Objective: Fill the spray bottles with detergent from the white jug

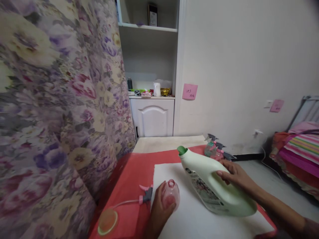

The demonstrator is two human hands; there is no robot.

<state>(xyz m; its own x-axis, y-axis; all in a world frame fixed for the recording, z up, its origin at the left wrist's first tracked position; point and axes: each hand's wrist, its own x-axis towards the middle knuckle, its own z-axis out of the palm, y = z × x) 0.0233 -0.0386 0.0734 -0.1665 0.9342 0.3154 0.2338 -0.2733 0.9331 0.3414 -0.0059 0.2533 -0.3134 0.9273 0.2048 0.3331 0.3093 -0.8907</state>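
My left hand (160, 212) is wrapped around a small clear pink bottle (170, 196), upright with its mouth uncovered. My right hand (230, 174) grips the handle of a large pale green jug (204, 166), which leans to the left. The jug's open green spout (182, 151) is above and to the right of the pink bottle, apart from it. A pink and grey spray head (147, 195) with a thin tube lies on the red cover, left of my left hand. Near it at the lower left is a round orange cap (107, 221) with a pale rim.
White paper (189, 219) lies on the red table cover (132, 172). Several spray bottles (210, 148) stand at the back right edge, behind the jug. A floral curtain (62, 99) hangs at the left. A white cabinet (156, 116) stands behind the table, and a bed (301, 152) is at the far right.
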